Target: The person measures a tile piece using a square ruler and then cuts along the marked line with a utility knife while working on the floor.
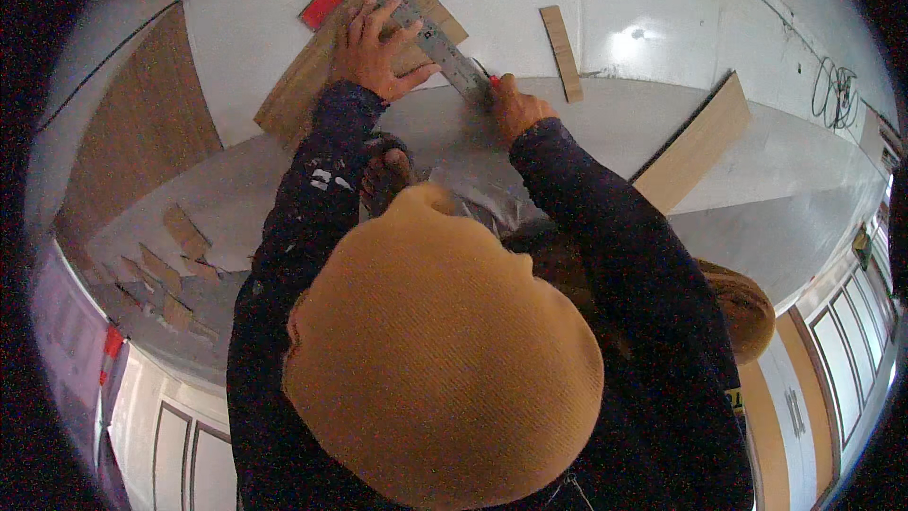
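Observation:
My left hand (376, 52) lies flat with fingers spread, pressing on a wood-look plank (293, 99) and on the edge of a metal ruler (407, 14). The ruler runs slantwise across the plank, from the far left down toward my right hand. A red piece (325, 5) sticks out beside its far end. Another strip of board (440, 9) shows beyond the ruler. At the ruler's near end my right hand (520, 110) is closed around a small tool with a red part (495, 82). Most of that tool is hidden in the fist, so its kind is unclear.
A narrow offcut (562, 52) lies right of the ruler, and a longer plank (695, 147) farther right. Brown flooring (142, 104) covers the left side. Scattered offcuts (161, 265) lie at lower left. A coiled cable (834, 95) sits at far right.

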Action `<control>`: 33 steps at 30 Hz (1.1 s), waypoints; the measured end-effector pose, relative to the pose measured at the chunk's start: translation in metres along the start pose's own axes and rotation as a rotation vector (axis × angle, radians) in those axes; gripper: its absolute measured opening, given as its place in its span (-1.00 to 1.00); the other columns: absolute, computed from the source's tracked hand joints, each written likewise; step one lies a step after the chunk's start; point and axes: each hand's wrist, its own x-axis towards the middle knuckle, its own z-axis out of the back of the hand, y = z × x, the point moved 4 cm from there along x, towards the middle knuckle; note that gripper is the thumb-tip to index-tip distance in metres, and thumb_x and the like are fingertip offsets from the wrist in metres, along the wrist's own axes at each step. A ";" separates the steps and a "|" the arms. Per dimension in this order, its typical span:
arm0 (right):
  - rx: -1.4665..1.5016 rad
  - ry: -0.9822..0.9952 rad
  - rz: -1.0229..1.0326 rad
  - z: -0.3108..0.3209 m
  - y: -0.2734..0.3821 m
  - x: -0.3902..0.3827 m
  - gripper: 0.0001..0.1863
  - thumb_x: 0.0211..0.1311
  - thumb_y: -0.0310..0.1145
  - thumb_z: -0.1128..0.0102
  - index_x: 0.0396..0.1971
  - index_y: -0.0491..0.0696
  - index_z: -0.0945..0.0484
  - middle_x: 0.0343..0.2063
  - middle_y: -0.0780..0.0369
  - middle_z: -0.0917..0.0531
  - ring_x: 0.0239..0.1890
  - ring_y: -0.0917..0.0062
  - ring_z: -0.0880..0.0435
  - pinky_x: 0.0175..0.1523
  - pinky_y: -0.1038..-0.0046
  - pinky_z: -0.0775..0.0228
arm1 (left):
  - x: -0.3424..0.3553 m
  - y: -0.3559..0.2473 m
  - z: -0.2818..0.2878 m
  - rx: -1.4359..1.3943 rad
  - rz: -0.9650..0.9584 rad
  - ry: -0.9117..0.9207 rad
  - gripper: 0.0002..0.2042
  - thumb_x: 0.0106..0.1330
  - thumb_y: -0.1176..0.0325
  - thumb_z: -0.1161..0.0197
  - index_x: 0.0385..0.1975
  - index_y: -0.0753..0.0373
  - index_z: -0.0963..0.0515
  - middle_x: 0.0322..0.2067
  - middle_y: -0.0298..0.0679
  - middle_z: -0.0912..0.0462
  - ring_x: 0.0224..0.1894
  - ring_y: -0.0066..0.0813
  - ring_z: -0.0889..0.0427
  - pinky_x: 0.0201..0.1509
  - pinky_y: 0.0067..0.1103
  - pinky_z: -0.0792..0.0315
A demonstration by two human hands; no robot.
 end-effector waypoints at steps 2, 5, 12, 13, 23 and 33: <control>-0.001 0.021 -0.060 0.005 0.006 0.004 -0.80 0.50 -0.16 0.18 -0.09 0.04 -0.25 -0.50 -0.15 -0.66 -0.35 -0.21 -0.66 -0.27 -0.14 -0.49 | 0.001 -0.001 0.005 0.010 -0.014 -0.005 -0.37 0.02 -0.28 -0.42 0.05 -0.07 -0.61 0.31 -0.20 -0.34 0.38 0.07 -0.22 0.45 -0.01 -0.09; 0.041 0.004 -0.006 0.018 0.025 0.018 -0.80 0.48 -0.17 0.16 -0.08 0.04 -0.26 -0.46 -0.14 -0.68 -0.33 -0.21 -0.67 -0.25 -0.12 -0.51 | 0.003 -0.004 0.005 0.005 0.003 0.020 -0.37 0.02 -0.28 -0.42 0.06 -0.08 -0.60 0.30 -0.21 -0.34 0.38 0.04 -0.22 0.46 -0.02 -0.05; -0.026 0.019 0.056 0.032 0.055 0.050 -0.75 0.44 -0.17 0.07 -0.04 0.02 -0.27 -0.34 -0.14 -0.70 -0.23 -0.11 -0.71 -0.18 -0.06 -0.54 | 0.001 -0.006 -0.002 0.029 -0.014 -0.009 -0.39 0.02 -0.25 -0.43 0.05 -0.10 -0.61 0.30 -0.24 -0.36 0.39 -0.02 -0.24 0.46 -0.02 -0.07; -0.021 0.032 0.042 0.029 0.052 0.053 -0.74 0.44 -0.16 0.06 -0.04 0.02 -0.27 -0.33 -0.15 -0.70 -0.22 -0.11 -0.71 -0.17 -0.05 -0.55 | 0.002 -0.007 -0.005 0.035 -0.022 -0.020 -0.39 0.01 -0.24 -0.44 0.06 -0.12 -0.61 0.30 -0.25 -0.36 0.39 -0.02 -0.24 0.46 -0.02 -0.07; -0.030 -0.034 0.075 0.032 0.063 0.048 -0.74 0.42 -0.22 0.06 -0.05 -0.05 -0.29 -0.32 -0.14 -0.70 -0.18 -0.08 -0.72 -0.12 -0.03 -0.57 | 0.002 -0.013 0.005 -0.024 0.035 0.021 -0.41 -0.06 -0.17 -0.50 0.04 -0.18 -0.60 0.33 -0.31 -0.34 0.41 0.00 -0.22 0.45 0.02 -0.09; -0.055 0.001 0.065 0.033 0.064 0.042 -0.76 0.42 -0.24 0.07 -0.10 -0.10 -0.36 -0.28 -0.14 -0.71 -0.14 -0.06 -0.72 -0.07 0.00 -0.58 | 0.001 -0.013 0.010 -0.012 0.013 -0.021 -0.41 -0.12 -0.10 -0.53 0.02 -0.22 -0.59 0.32 -0.33 -0.36 0.40 -0.02 -0.24 0.43 0.02 -0.12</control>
